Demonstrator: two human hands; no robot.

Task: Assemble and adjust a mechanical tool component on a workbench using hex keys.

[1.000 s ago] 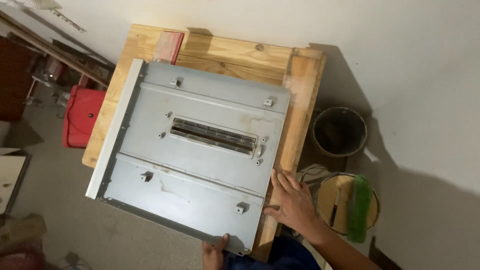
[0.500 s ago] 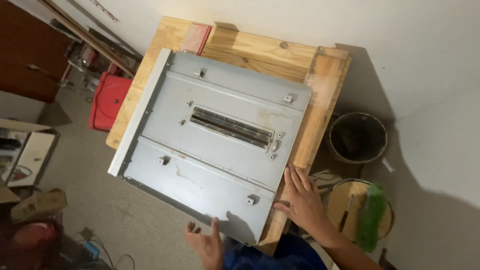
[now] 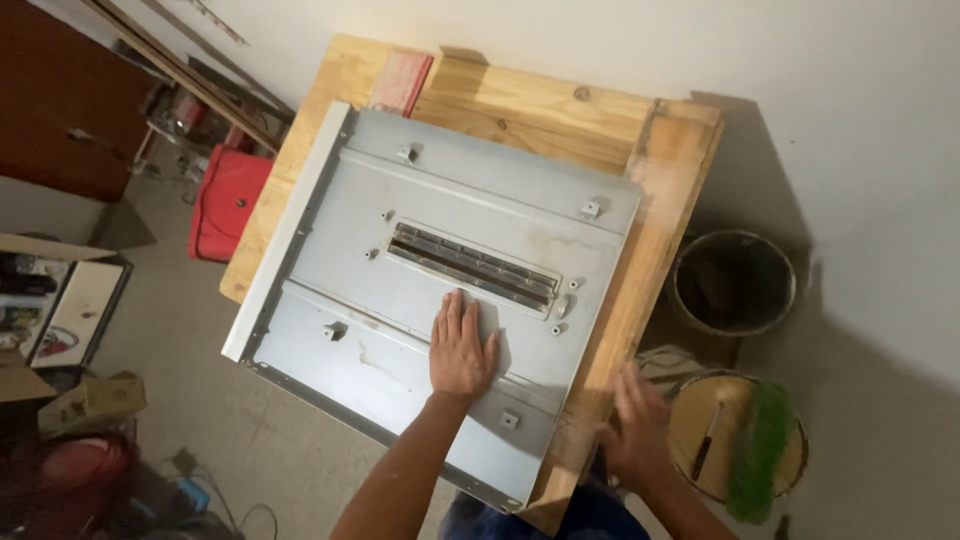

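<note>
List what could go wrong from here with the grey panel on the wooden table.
1. The panel overhangs the table at its near-left edge; with only the left hand pressing flat on it, it might tip or slide off.
2. The right hand is blurred beside the panel's corner, where a bare metal edge could cut it.
3. A falling panel could hit the red case below.

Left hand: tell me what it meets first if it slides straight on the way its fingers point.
The left hand lies flat on the grey metal panel, fingers pointing up the picture. Straight ahead, it would likely first meet the long slotted opening just beyond its fingertips.
</note>
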